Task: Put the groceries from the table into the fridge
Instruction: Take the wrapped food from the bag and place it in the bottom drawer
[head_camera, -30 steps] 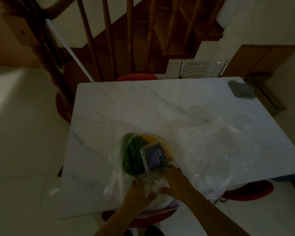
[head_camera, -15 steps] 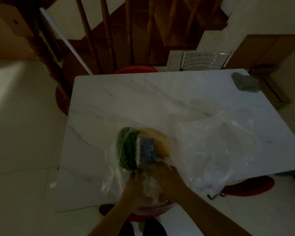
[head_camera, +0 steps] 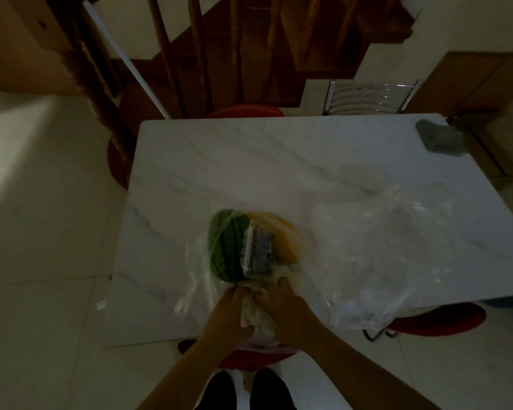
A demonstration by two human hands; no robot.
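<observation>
Gripping the bunched neck of a clear plastic bag (head_camera: 208,279), both hands — left hand (head_camera: 228,316) and right hand (head_camera: 285,313), close together — are clamping it at the near edge of the marble desk (head_camera: 249,161), the bag holding a watermelon (head_camera: 227,253), a clear box (head_camera: 258,251) and a yellow fruit (head_camera: 285,235).

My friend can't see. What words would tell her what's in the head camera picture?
Two bare hands, left hand and right hand, bunch the neck of a clear plastic bag on a white marble table. Inside are a watermelon, a clear box of blueberries and something yellow. A second crumpled clear bag lies to the right, and a grey cloth sits at the far corner.
</observation>
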